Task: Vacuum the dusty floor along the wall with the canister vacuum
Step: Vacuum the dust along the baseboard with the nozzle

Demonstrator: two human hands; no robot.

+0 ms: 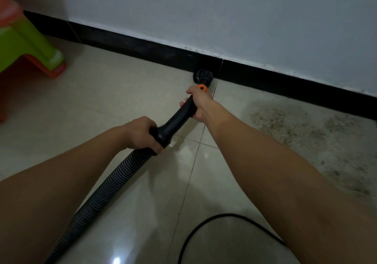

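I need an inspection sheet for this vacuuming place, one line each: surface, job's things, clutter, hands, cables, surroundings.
Surface: pale tiled floor, glossy; dusty patch at right.
Job's things: brush nozzle at the baseboard; black tube; ribbed hose.
Clutter: nothing seen.
Hands: left hand grips the tube's hose end; right hand grips it near the orange collar.
Cables: black cable loops on the floor, lower right.
Surroundings: white wall; green and orange stool at left.
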